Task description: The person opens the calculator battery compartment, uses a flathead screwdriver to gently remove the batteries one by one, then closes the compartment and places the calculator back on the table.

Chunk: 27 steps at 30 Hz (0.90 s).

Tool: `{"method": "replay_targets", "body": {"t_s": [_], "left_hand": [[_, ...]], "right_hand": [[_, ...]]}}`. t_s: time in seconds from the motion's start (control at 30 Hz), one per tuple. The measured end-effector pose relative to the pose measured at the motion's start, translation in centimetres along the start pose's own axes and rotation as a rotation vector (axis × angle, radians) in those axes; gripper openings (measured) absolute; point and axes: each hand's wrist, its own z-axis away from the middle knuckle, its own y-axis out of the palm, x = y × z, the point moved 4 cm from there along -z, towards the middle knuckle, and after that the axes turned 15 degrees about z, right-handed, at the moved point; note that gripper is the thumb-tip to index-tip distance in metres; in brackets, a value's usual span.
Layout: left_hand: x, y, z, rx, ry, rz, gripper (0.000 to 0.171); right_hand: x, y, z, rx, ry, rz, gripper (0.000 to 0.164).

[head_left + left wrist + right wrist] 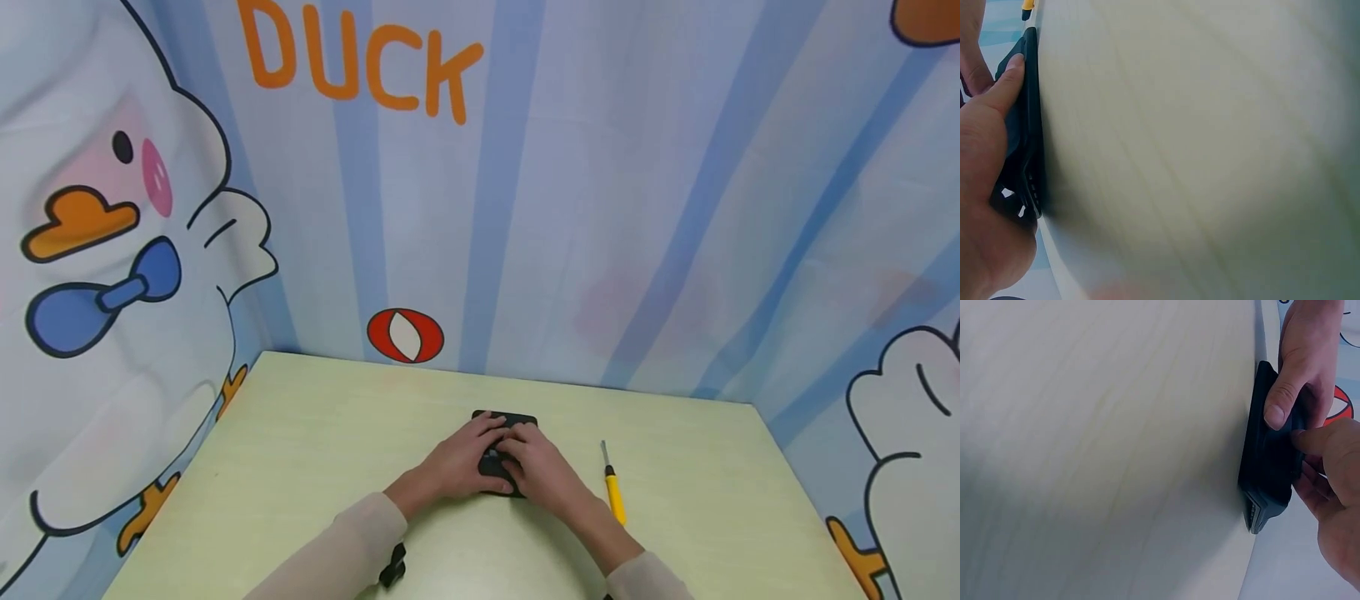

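A flat black rectangular case [492, 464] lies on the table between the two hands; its exact kind is hard to tell. My left hand [461, 461] holds it from the left, fingers over its far part and thumb along the near end. From the right, my right hand [546, 471] bends its fingers over the middle. In the right wrist view, the right thumb and fingers pinch at the raised face of the case [1266, 453], close to the left thumb. The left wrist view shows the case [1033, 125] edge-on, with open gaps at one end. Both hands hide much of its top.
A screwdriver [613, 493] with a yellow and black handle lies right of the right hand, its tip pointing away. The pale table [322, 417] ends at a printed duck curtain [570, 250] behind and on both sides.
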Motion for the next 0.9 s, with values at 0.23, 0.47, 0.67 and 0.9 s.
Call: {"method": "replay_targets", "body": {"t_s": [0.23,0.47,0.67,0.9], "left_hand": [[0.13,-0.16,-0.05,-0.003,0.010,0.011,0.090],[-0.12,-0.24,0.06,0.005,0.006,0.023,0.091],[0.13,-0.15,0.02,0.007,-0.027,0.017,0.093],[0.38,0.07,-0.32,0.005,-0.010,0.007,0.092]], "right_hand": [[0.16,-0.38,-0.23,-0.005,-0.003,0.017,0.017],[0.09,-0.50,-0.17,0.007,0.002,0.024,0.018],[-0.12,-0.58,-0.16,-0.014,-0.007,0.011,0.020],[-0.64,-0.63,0.11,-0.006,0.041,-0.016,0.023]]}}
